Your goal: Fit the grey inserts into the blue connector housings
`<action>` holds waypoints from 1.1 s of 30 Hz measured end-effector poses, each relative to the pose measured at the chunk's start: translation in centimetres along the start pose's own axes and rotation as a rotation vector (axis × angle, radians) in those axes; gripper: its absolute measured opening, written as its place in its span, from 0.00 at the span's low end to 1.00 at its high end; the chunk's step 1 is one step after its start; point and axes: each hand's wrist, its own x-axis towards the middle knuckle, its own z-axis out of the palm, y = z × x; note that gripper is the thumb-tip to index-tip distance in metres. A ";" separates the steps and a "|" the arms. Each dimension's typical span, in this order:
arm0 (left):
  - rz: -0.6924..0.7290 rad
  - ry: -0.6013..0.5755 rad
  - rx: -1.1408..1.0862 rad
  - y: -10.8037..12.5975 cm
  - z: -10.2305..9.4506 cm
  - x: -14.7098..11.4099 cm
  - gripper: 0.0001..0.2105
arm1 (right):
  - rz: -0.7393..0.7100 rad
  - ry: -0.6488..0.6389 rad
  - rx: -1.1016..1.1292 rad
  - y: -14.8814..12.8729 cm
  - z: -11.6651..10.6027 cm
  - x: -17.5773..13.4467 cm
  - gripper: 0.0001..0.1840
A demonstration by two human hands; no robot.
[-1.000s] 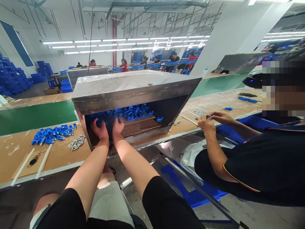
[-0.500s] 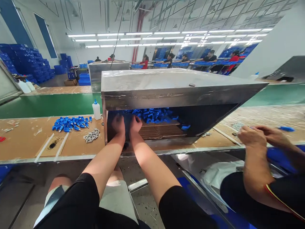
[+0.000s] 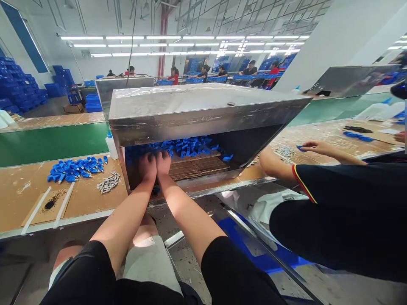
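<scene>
Inside the opening of a metal hood (image 3: 190, 123), my left hand (image 3: 148, 166) and my right hand (image 3: 163, 162) are side by side, touching or nearly so. The fingers of both are curled in; whatever they hold is hidden in shadow and behind the hands. Just beyond them lies a heap of blue plastic parts (image 3: 187, 147), resting on brown ridged boards (image 3: 197, 167) at the hood's floor. A single blue part (image 3: 227, 158) sits apart on the right side of the opening.
Left of the hood are a pile of blue parts (image 3: 74, 169), grey small pieces (image 3: 108, 183), black bits (image 3: 50, 205) and a white bottle (image 3: 111, 146). A co-worker's arm (image 3: 276, 164) reaches beside the hood's right side; their other hand (image 3: 314, 148) holds a blue piece.
My hands have come closer together inside the hood. The view has turned right. The co-worker's hands have moved apart, one arm now reaching toward the hood.
</scene>
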 end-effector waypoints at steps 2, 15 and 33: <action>-0.016 -0.014 0.012 0.0 0.0 -0.1 0.13 | 0.015 -0.014 -0.009 -0.1 -0.1 0.1 0.12; -0.082 0.055 -0.477 -0.2 1.0 0.2 0.12 | 0.077 0.078 0.349 0.3 -0.3 0.1 0.19; -0.104 -0.121 -0.875 2.4 -0.2 -0.8 0.05 | 0.001 0.299 0.570 -3.3 -2.6 -3.7 0.16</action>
